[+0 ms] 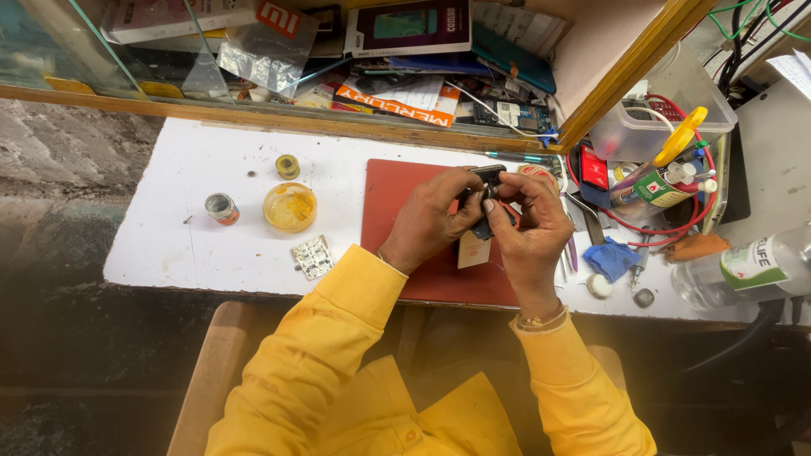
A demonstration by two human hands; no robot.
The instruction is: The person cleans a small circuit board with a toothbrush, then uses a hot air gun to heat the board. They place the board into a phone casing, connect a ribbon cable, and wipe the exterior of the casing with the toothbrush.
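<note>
Nearest the camera, two yellow sleeves rise from the near edge of the white table and meet over a red mat that lies at the middle of the table, reaching to its near edge. The left hand and the right hand are both closed on one small dark device, held up just above the mat; the left grip wraps it from the left side with the thumb on top, and the right grip pinches its right end with fingertips pressed together on it. The device lies between the two hands, its long axis running roughly from the near edge toward the far edge, a little tilted, and neither hand is clearly nearer since both touch it. A pale tag lies on the mat just under the hands. Left of the mat, near the near edge, lies a small circuit piece; beyond it stand a yellow dish, a small tin and a tape roll. Toward the right edge sit a blue cloth, red wires and a clear plastic tub. Along the far edge runs a wooden-framed glass case
</note>
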